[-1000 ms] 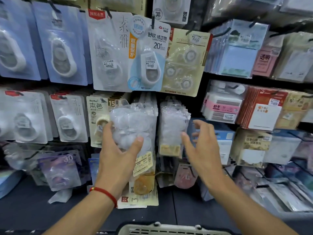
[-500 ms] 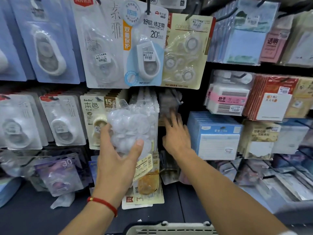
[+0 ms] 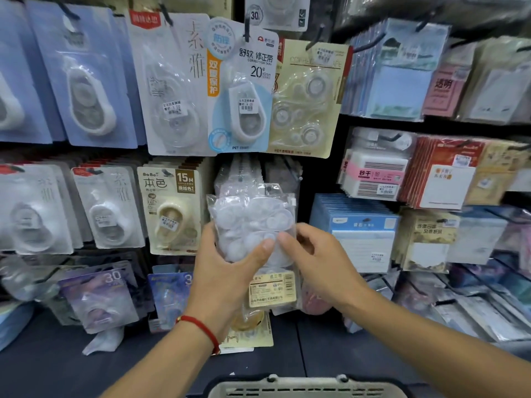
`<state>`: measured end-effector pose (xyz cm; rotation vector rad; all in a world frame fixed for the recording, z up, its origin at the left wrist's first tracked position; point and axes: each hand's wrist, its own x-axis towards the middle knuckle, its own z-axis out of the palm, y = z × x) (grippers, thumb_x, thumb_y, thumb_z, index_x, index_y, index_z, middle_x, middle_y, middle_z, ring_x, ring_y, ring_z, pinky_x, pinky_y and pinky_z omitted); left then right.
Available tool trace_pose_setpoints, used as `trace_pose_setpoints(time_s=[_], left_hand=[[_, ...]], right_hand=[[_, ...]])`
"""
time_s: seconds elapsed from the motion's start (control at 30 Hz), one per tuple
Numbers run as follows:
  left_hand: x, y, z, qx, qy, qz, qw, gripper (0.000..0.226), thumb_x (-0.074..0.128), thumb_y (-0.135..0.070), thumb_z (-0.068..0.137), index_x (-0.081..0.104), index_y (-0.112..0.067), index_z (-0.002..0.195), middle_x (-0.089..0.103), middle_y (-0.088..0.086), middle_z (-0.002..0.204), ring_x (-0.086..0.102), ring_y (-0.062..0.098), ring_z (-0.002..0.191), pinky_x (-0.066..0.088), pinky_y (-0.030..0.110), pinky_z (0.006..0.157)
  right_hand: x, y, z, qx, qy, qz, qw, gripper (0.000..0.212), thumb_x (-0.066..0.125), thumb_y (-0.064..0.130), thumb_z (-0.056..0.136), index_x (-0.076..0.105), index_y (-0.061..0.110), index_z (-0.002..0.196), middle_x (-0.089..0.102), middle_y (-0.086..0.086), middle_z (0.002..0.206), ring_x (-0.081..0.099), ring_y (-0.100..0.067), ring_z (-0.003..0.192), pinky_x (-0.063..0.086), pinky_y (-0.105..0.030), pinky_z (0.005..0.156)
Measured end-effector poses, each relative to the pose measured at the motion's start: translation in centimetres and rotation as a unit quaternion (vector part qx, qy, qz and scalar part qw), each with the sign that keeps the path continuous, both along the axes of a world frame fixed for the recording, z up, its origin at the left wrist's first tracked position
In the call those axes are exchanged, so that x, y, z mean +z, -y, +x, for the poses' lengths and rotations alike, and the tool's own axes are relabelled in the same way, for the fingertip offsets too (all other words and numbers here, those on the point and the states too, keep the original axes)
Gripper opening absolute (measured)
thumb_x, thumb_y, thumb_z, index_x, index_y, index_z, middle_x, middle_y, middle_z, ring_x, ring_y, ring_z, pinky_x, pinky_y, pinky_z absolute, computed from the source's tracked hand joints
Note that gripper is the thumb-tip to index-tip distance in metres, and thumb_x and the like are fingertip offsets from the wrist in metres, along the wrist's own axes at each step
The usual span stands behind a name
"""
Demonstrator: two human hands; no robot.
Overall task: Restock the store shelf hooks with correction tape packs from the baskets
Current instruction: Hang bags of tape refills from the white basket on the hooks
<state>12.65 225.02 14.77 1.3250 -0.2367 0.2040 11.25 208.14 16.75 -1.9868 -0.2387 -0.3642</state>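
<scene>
Correction tape pack, a clear plastic bag of white round tape cases with a cream barcode label near its lower end, is held upright in front of the middle row of the display, just before a hook already carrying a stack of similar clear bags. The left hand grips it from below and from the left, fingers behind the bag and the thumb pressed across its front; a red string bracelet circles that wrist. The right hand meets the pack from the right, its thumb and curled fingers pinching the bag's right edge, so both hands hold the one pack.

To the left of the pack hangs a beige carded tape marked 15M, and further left are pale grey carded tapes. Above hang larger cards: a white and light blue one marked 20, a cream card with several clear tape cases, and blue cards at the far left. To the right of the pack are blue-banded packs and, above them, a white pack with a pink band. Purple cards marked 30 sit low on the left over the dark shelf. The grey slotted rim of a basket shows at the bottom edge, below the hands.
</scene>
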Motion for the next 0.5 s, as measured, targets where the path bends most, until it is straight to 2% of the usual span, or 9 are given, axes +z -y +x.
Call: trace_pose_setpoints(time_s=[0.07,0.17,0.23,0.3,0.37,0.43,0.47,0.5], left_hand=[[0.1,0.6,-0.2,-0.016,-0.019,-0.023,0.999,0.064,0.091,-0.037,0.068,0.061,-0.032,0.124,0.077,-0.004,0.118,0.075,0.02,0.108,0.062,0.045,0.092],[0.0,0.6,-0.4,-0.022,-0.032,-0.028,0.999,0.052,0.084,-0.049,0.072,0.062,-0.04,0.119,0.076,-0.008,0.12,0.074,0.019,0.11,0.058,0.049,0.097],[-0.1,0.4,-0.3,-0.002,-0.021,-0.006,1.0,0.038,0.078,-0.045,0.079,0.062,-0.044,0.113,0.076,-0.014,0.114,0.075,0.012,0.105,0.062,0.037,0.088],[-0.1,0.1,-0.3,0.02,-0.007,0.011,1.0,0.029,0.076,-0.037,0.087,0.061,-0.046,0.111,0.076,-0.021,0.109,0.075,0.003,0.099,0.061,0.021,0.076],[-0.1,-0.2,-0.4,0.034,-0.008,0.018,0.999,0.034,0.075,-0.035,0.09,0.06,-0.042,0.12,0.075,-0.02,0.113,0.074,0.004,0.103,0.061,0.023,0.08],[0.2,-0.6,-0.5,0.042,-0.015,0.021,0.999,0.051,0.075,-0.043,0.086,0.056,-0.037,0.133,0.072,-0.016,0.123,0.071,0.008,0.112,0.059,0.035,0.093],[0.2,-0.7,-0.6,0.048,-0.011,0.022,0.999,0.058,0.075,-0.048,0.082,0.055,-0.036,0.136,0.072,-0.016,0.124,0.071,0.008,0.113,0.058,0.036,0.095],[0.3,-0.9,-0.6,0.058,-0.005,0.028,0.998,0.061,0.074,-0.051,0.081,0.054,-0.036,0.136,0.071,-0.017,0.124,0.07,0.008,0.114,0.057,0.036,0.096]], right_hand=[[0.6,0.5,-0.8,-0.011,-0.01,0.034,0.999,0.021,0.062,0.038,0.103,0.073,0.023,0.092,0.076,0.002,0.086,0.068,-0.004,0.077,0.054,-0.022,0.068],[1.3,1.5,-1.3,-0.068,-0.023,0.07,0.995,0.04,0.059,0.045,0.103,0.063,0.005,0.101,0.066,-0.023,0.092,0.061,-0.026,0.076,0.053,-0.052,0.076],[1.9,2.3,-1.3,-0.081,-0.04,0.102,0.991,0.052,0.057,0.047,0.103,0.055,-0.004,0.113,0.06,-0.038,0.105,0.055,-0.033,0.075,0.05,-0.06,0.075],[2.5,2.7,-1.0,-0.079,-0.064,0.127,0.987,0.051,0.057,0.046,0.105,0.054,-0.003,0.118,0.052,-0.046,0.114,0.052,-0.027,0.081,0.044,-0.055,0.069],[3.0,2.8,-0.6,-0.082,-0.075,0.131,0.985,0.05,0.058,0.047,0.104,0.056,-0.002,0.118,0.057,-0.041,0.099,0.05,-0.026,0.084,0.041,-0.049,0.072],[3.1,2.9,-0.4,-0.08,-0.083,0.135,0.984,0.051,0.059,0.048,0.103,0.059,-0.001,0.117,0.06,-0.019,0.091,0.051,-0.029,0.081,0.043,-0.051,0.073],[3.0,2.9,-0.2,-0.083,-0.084,0.138,0.983,0.049,0.06,0.047,0.103,0.062,0.0,0.114,0.062,-0.017,0.091,0.054,-0.033,0.077,0.045,-0.053,0.072],[2.9,2.8,0.0,-0.091,-0.087,0.143,0.982,0.046,0.061,0.046,0.103,0.064,0.001,0.112,0.067,-0.023,0.092,0.059,-0.041,0.074,0.048,-0.055,0.073]])
